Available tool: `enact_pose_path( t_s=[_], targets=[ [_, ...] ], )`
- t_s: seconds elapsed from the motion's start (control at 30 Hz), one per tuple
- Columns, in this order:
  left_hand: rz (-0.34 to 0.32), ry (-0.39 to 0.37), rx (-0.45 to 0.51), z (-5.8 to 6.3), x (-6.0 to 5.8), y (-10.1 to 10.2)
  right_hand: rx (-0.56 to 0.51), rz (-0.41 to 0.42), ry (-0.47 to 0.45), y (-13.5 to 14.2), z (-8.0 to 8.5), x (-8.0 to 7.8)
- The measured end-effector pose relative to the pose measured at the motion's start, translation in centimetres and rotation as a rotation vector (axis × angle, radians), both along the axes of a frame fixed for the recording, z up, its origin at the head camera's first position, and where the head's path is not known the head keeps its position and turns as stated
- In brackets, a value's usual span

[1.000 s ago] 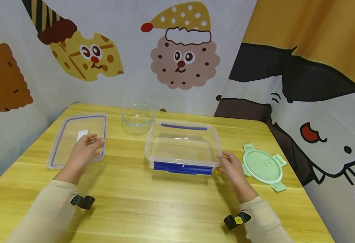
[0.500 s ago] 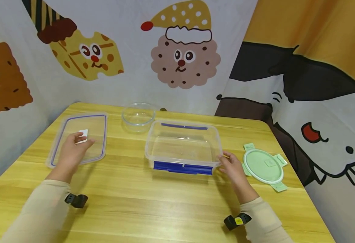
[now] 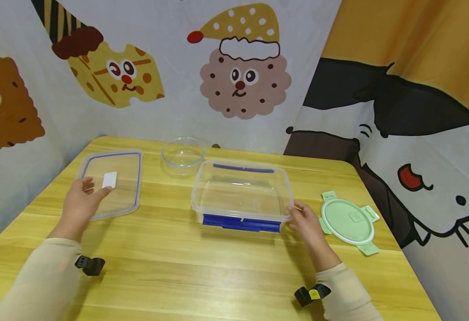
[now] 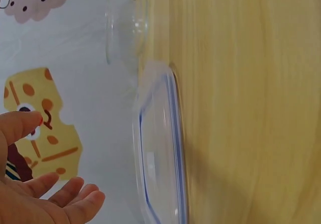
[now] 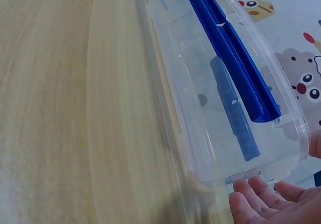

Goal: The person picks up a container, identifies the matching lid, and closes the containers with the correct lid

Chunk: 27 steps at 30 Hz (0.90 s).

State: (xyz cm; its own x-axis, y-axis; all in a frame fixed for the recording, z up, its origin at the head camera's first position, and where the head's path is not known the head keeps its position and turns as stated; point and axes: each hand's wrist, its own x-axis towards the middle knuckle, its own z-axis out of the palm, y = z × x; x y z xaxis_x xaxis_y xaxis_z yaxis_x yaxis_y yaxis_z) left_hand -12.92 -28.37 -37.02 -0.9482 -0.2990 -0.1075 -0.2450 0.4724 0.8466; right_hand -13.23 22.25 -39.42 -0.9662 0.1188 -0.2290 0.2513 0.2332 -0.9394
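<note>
Fingers (image 4: 86, 207) parted, the empty left hand (image 3: 78, 204) has drifted left, apparently leaving the rectangular clear plastic lid (image 3: 125, 189) on the wooden table (image 3: 174, 276); the right hand (image 3: 307, 226) touches the blue-clipped clear plastic box (image 3: 240, 196), its grip unclear.

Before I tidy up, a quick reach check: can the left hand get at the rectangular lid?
Probably yes: the left hand hovers near the rectangular lid, empty, with nothing visible between them.

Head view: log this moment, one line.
left hand: above clear lid | right hand: holds clear container at right end | glass bowl: uncovered | green lid: beside right hand
</note>
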Motion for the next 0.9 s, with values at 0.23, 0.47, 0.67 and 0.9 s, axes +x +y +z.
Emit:
enact_pose_path(
  t_s=[0.23,0.47,0.67,0.9],
  targets=[
    [0.031,-0.027,-0.026,0.0,0.3,-1.1,-0.001,0.001,-0.002,0.0,-0.2,-0.1],
    [0.054,-0.066,-0.051,-0.2,0.4,-2.2,0.004,-0.009,0.01,0.0,-0.1,0.0],
    [0.058,-0.103,-0.09,-0.6,0.4,-3.4,-0.003,-0.004,0.009,0.0,-0.3,0.0],
    [0.06,-0.148,-0.117,-1.0,0.7,-4.7,-0.018,0.007,-0.001,-0.1,-0.1,0.0]
  ],
)
